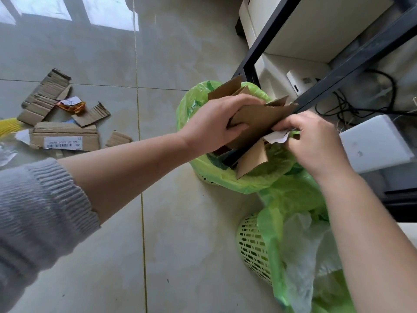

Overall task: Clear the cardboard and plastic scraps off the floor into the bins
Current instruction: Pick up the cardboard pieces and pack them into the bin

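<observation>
My left hand [216, 123] grips a bundle of brown cardboard pieces [261, 120] above the far bin [216, 172], which is lined with a green bag. My right hand [313, 141] pinches the right edge of the same bundle, where a white torn label [276, 137] sticks out. More cardboard pokes up from inside that bin. A second green mesh bin [252, 242] with a green liner and clear plastic inside stands nearer to me. On the floor at the left lie several cardboard scraps [65, 136], an orange wrapper [72, 107] and clear plastic [6, 152].
A black metal shelf frame [266, 41] stands right behind the far bin. Under it are black cables [361, 109], a white device [300, 82] and a white box [374, 143]. A yellow object [9, 127] lies at the left edge. Glossy floor tiles spread between the scraps and the bins.
</observation>
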Tool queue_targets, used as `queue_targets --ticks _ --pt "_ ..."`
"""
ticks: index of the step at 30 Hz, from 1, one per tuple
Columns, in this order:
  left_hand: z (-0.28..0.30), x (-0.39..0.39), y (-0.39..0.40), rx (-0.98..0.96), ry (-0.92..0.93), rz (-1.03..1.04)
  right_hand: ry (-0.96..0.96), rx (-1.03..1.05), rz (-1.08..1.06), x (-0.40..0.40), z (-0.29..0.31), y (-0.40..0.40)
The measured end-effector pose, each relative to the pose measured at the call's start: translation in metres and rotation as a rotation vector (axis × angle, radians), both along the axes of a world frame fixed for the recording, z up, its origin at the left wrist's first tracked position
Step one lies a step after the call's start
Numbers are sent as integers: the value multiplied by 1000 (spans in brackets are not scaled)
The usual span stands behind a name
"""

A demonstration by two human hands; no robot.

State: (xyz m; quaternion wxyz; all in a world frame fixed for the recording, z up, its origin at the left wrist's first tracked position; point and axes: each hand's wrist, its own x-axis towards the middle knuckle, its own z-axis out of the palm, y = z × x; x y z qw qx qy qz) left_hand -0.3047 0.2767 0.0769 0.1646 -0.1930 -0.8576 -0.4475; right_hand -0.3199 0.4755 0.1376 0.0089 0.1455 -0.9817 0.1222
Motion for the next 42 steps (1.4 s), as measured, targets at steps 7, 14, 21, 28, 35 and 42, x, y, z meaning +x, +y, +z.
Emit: queue_targets --ticks 7,14,21,28,35,42 --pt "-26 1 -11 -246 80 -28 86 6 -71 -8 -26 -10" --pt "-25 -3 -22 -371 121 -81 -56 60 -136 -4 -39 -6" --pt "16 -3 -85 -117 1 24 186 -213 59 6 36 -64" --pt "-13 25 -240 49 -510 400 -166 -261 361 33 12 -184" --pt "-73 109 -342 -185 -958 406 -456 283 513 47 -54 -271" --pt "-103 106 -350 -404 -936 308 -604 622 420 36 -73 -312"
